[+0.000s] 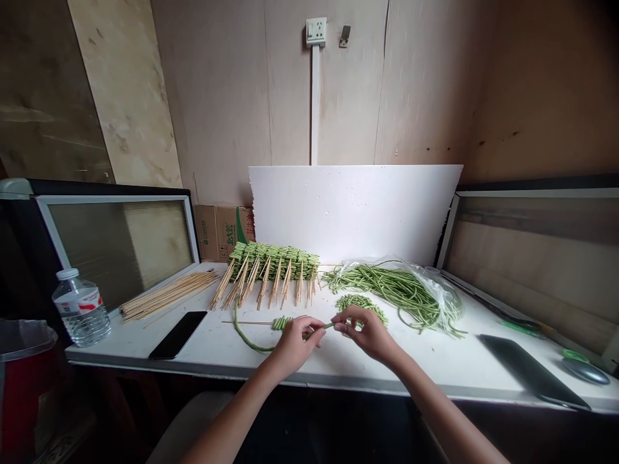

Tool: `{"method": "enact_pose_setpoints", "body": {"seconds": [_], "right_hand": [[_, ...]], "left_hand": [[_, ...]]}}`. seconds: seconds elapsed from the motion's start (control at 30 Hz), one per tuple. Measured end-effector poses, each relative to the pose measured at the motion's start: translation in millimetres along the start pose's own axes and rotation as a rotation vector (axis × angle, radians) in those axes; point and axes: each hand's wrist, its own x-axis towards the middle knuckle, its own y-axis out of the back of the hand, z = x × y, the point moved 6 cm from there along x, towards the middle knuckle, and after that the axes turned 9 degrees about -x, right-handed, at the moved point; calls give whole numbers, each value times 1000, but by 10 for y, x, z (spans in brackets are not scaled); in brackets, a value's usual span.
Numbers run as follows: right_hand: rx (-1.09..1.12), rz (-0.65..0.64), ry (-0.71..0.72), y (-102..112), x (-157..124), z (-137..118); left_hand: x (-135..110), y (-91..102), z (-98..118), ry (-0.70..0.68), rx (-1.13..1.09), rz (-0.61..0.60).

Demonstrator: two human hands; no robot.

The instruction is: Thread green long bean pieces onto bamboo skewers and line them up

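Observation:
A long green bean (246, 340) curls over the white table and passes into my left hand (298, 341), whose fingers are closed on it. My right hand (362, 328) pinches the same bean near its end, just right of the left fingertips. Beside my left hand lies a bamboo skewer (249, 322) carrying folded green bean (280, 323); its far end is hidden behind the hand. Short bean pieces (360, 301) form a small pile just behind my right hand. Farther back, whole long beans (396, 287) spill from a clear plastic bag (442, 293).
Finished bean skewers (271, 261) are stacked at the back, sticks facing me. Bare skewers (169, 293), a black phone (178, 335) and a water bottle (81, 309) lie to the left. On the right are a dark flat object (529, 367) and a computer mouse (585, 370). A white board (358, 212) stands behind.

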Motion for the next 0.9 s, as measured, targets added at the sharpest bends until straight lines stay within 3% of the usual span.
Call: {"method": "enact_pose_setpoints", "body": {"seconds": [0.43,0.6,0.9], "right_hand": [[-85,18,154,-122,-47,-231],[-42,-60,133,-152,-46,-231],[135,-174,65,-237,-60,-65]], "left_hand": [[-53,-79,103,-192,229,-57],[-75,-154,76,-245,224,-128],[-82,-195,5,-283,212,-140]]}}
